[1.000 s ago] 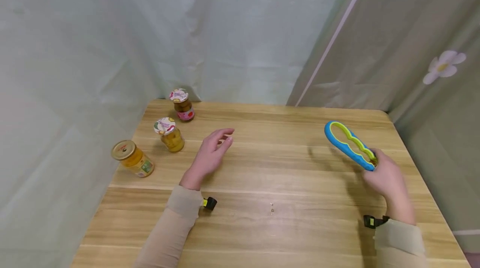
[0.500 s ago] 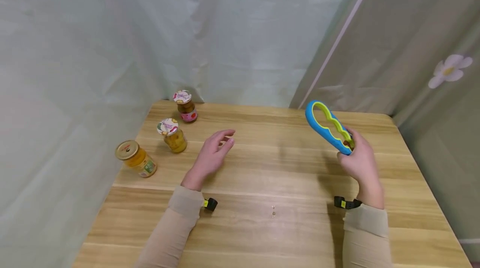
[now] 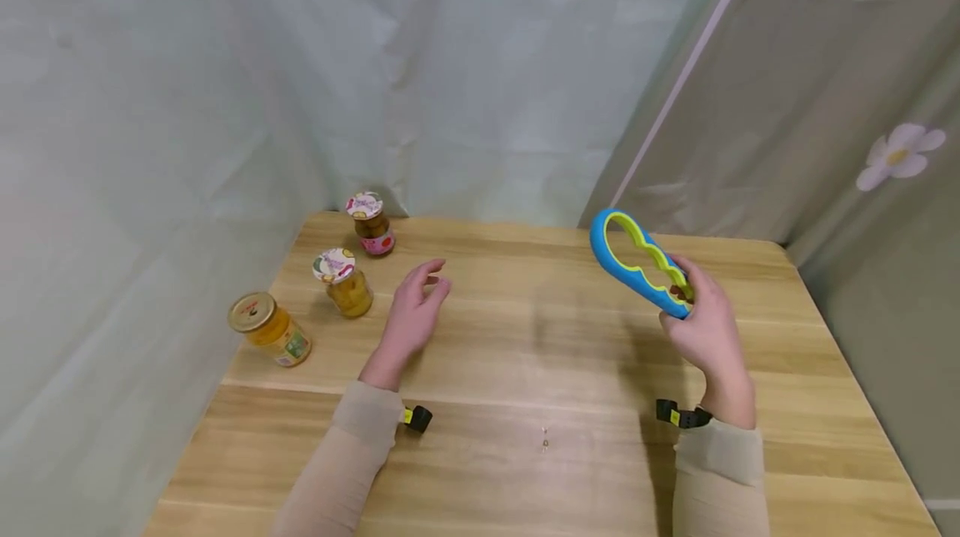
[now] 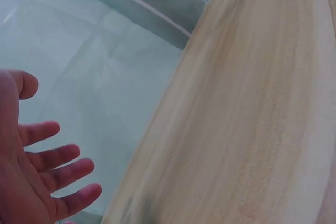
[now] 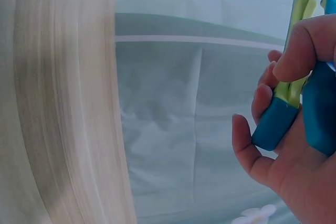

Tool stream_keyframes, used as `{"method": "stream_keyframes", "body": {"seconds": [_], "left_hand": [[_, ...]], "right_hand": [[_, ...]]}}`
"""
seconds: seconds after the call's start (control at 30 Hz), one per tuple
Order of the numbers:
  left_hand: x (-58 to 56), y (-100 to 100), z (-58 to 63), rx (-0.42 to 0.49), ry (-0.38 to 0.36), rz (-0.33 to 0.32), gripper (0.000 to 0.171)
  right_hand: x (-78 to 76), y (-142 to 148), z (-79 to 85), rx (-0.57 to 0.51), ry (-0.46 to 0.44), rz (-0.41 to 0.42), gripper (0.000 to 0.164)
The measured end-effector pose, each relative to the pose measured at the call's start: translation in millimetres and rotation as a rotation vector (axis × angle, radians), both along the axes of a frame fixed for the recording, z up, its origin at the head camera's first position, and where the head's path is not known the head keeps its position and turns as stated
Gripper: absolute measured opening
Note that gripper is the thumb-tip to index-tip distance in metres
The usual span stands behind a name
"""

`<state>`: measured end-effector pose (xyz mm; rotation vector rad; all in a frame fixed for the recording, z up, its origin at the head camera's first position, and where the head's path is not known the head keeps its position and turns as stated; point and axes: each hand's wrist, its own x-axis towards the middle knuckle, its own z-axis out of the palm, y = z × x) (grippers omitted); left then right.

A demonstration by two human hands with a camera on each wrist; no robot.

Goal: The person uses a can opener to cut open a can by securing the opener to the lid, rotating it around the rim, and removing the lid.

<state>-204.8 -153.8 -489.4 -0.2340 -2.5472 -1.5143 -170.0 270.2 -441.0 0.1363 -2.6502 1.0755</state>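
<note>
My right hand (image 3: pixel 708 328) grips one end of a blue jar opener (image 3: pixel 618 266) with a wavy lime-green inner edge, held up over the right side of the table. In the right wrist view the fingers and thumb curl round the opener's blue and green end (image 5: pixel 275 121). My left hand (image 3: pixel 411 312) hovers over the table with nothing in it, its fingers (image 4: pixel 58 157) spread and loosely bent in the left wrist view. Left of it stand three lidded jars: a gold-lidded jar (image 3: pixel 273 333), a jar of yellow fruit (image 3: pixel 347 283) and a darker jar with a pink label (image 3: pixel 372 224).
The wooden table (image 3: pixel 480 370) has its far edge against a pale curtain (image 3: pixel 480 87). Tiny specks (image 3: pixel 545 443) lie near the table's front middle. A flower print (image 3: pixel 900 156) shows on the curtain at the right.
My right hand has moved left with the jar opener, which came up and then dipped slightly. My left hand has shifted a little left in the head view, and the jars stay in place.
</note>
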Motion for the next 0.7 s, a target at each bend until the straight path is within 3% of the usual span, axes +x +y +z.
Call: {"method": "stream_keyframes", "body": {"seconds": [0.2, 0.5, 0.7], "left_hand": [[-6.1, 1.3, -0.5, 0.048, -0.039, 0.112, 0.051], [-30.1, 8.1, -4.6, 0.298, -0.099, 0.398, 0.078], [-50.5, 15.8, -5.3, 0.398, -0.136, 0.587, 0.094]], "right_hand": [[2.1, -0.6, 1.4, -0.002, 0.051, 0.027, 0.087], [3.0, -0.9, -1.4, -0.001, 0.018, 0.016, 0.090], [2.5, -1.1, 0.2, -0.001, 0.054, 0.027, 0.089]]}}
